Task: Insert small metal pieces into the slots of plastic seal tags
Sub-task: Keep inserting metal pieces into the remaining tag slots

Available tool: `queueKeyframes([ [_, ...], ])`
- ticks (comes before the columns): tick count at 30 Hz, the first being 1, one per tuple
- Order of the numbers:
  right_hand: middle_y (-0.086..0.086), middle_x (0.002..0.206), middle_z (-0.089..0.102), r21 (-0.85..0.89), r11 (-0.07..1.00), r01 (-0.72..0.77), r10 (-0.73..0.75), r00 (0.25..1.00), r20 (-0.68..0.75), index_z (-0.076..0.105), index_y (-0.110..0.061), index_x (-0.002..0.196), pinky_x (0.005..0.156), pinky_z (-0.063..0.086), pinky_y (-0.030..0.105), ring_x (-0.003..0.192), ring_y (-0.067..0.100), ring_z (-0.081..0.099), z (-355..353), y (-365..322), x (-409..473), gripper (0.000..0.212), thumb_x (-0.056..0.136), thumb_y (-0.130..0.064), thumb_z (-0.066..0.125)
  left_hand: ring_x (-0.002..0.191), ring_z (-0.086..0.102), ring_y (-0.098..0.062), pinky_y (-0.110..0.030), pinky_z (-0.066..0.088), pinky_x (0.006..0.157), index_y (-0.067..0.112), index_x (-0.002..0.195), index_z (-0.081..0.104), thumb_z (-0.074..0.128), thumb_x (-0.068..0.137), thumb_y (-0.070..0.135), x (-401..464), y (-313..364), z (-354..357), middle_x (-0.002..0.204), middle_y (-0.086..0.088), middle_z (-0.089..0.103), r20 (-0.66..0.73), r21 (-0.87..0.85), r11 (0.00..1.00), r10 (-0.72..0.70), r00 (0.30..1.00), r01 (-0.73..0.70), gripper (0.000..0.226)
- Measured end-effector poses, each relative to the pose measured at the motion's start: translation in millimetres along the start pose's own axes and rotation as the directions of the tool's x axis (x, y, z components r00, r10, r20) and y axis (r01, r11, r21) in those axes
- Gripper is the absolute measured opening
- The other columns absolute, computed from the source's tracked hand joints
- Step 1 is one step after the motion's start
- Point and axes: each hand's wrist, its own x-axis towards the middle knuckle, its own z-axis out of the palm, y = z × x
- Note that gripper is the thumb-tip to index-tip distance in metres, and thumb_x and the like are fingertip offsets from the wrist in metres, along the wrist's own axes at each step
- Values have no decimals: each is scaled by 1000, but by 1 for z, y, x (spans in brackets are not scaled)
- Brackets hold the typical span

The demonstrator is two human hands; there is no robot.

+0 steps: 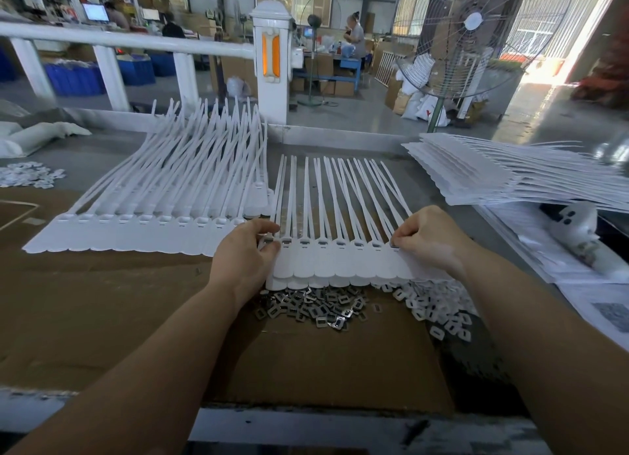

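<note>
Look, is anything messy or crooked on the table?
A bit. The straps of the seal-tag strip held by the left hand and right hand cross and lean instead of lying straight. The metal pieces and white plastic pieces lie in loose, scattered heaps.

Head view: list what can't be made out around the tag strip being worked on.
- Outermost slots of the tag strip: covered by the left hand and right hand.
- Whether either hand pinches a metal piece: fingertips curled, too small to tell.
- Far edge of the metal pieces pile: hidden under the strip.
- Stack of tags at right: cut off by the frame edge.
</note>
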Motion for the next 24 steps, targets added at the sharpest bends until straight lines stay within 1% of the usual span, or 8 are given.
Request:
queueKeyframes([
  [5, 9, 102, 70, 36, 999, 14, -11, 998, -68, 73, -3, 95, 80, 43, 24, 93, 16, 62, -2, 2, -2, 17, 87, -4, 58, 102, 57, -15, -22, 40, 85, 23, 114, 62, 58, 90, 21, 0, -1, 0, 119, -2, 62, 1, 5, 1000, 3, 1000, -3, 24],
  [7, 8, 102, 70, 52, 999, 16, -11, 996, -87, 73, -3, 96, 80, 43, 23, 92, 16, 62, -2, 3, -4, 18, 87, -2, 57, 102, 57, -15, -23, 40, 85, 23, 114, 62, 58, 90, 21, 1, -1, 0, 119, -2, 62, 4, 6, 1000, 5, 1000, -6, 24],
  [10, 5, 99, 70, 72, 997, 28, -18, 990, -142, 73, -7, 95, 80, 44, 23, 89, 13, 61, -2, 2, -10, 19, 88, -3, 56, 102, 57, -16, -23, 40, 85, 23, 114, 62, 59, 90, 21, 1, -1, 0, 118, -2, 62, 6, 1, 1000, 5, 1000, -5, 24],
  [13, -1, 93, 69, 72, 995, 72, -59, 985, -162, 73, -12, 93, 80, 46, 22, 86, 10, 62, -2, -4, -20, 16, 87, -6, 60, 103, 57, -16, -23, 40, 85, 23, 114, 62, 58, 91, 21, 1, -1, 1, 118, -3, 63, 6, 1, 1000, 2, 1000, -2, 24],
  [15, -4, 90, 68, 51, 993, 107, -101, 988, -121, 73, -16, 91, 79, 48, 21, 83, 8, 62, -1, -9, -30, 12, 85, -9, 65, 102, 57, -16, -23, 39, 84, 24, 114, 62, 58, 91, 22, 1, 0, 1, 118, -2, 63, 5, 2, 1000, 0, 1000, 0, 24],
  [18, -9, 90, 67, -23, 988, 152, -151, 988, 33, 73, -19, 90, 79, 50, 19, 81, 4, 62, -1, -17, -45, 12, 82, -12, 69, 105, 57, -16, -23, 39, 85, 23, 114, 62, 58, 90, 21, 0, -1, 1, 117, -2, 63, 5, -2, 1000, -1, 1000, 1, 24],
  [22, -15, 77, 65, -41, 980, 197, -184, 961, 208, 74, -22, 85, 70, 48, 10, 72, 0, 62, -1, -26, -59, 10, 78, -15, 73, 106, 56, -16, -24, 40, 87, 22, 113, 62, 59, 90, 20, 0, -1, 0, 116, -1, 63, 13, -8, 1000, 7, 1000, -7, 23],
  [24, -16, 74, 64, -49, 976, 214, -195, 945, 261, 74, -23, 86, 68, 49, 12, 70, 0, 61, 2, -28, -63, 9, 77, -19, 74, 106, 56, -16, -23, 39, 86, 22, 113, 62, 58, 90, 20, 0, -1, 0, 116, -1, 63, 15, -4, 1000, 10, 1000, -10, 23],
])
